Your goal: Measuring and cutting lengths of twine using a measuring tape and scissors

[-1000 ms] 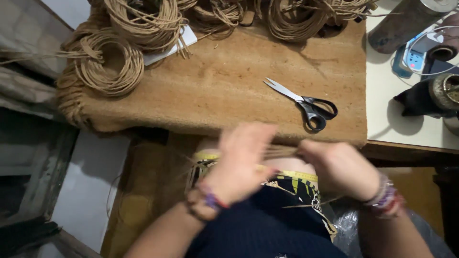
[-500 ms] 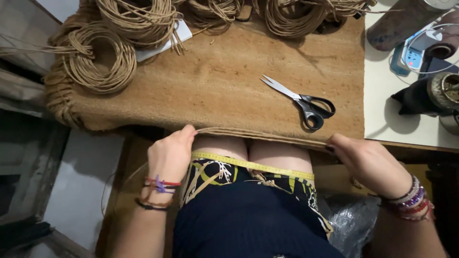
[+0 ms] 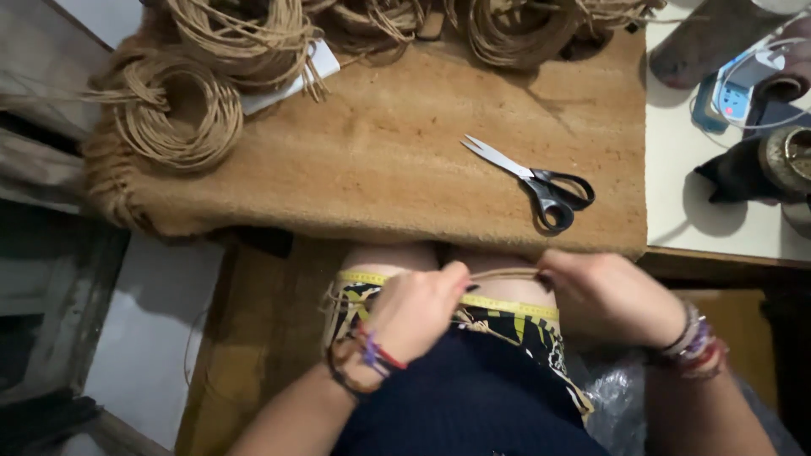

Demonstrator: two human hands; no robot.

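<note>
Since the frame half a second back, the 2 hands have drawn in from the outer ends of the mat edge toward the middle of the lap, and the camera has dropped slightly

At far left, a round coil of tan jute cord lies on the corner of the thick brown coir mat, with a bigger loose coil just behind it and more coils along the far edge. The left hand, with coloured thread bands on its wrist, sits over the lap below the mat's near edge, its fingers curled together and pinching 1 end of a thin tan strand of cord. That strand runs level between both hands, just under the mat edge and above the yellow measuring tape lying across the patterned garment on the lap. On the mat above rests 1 pair of steel scissors with black handles, blades shut, apart from both hands. The right hand, beaded bracelets at the wrist, grips the strand's other end with fingers closed on it. Farther right, a white tabletop carries a blue-and-white device with a cable and a dark round container
</note>
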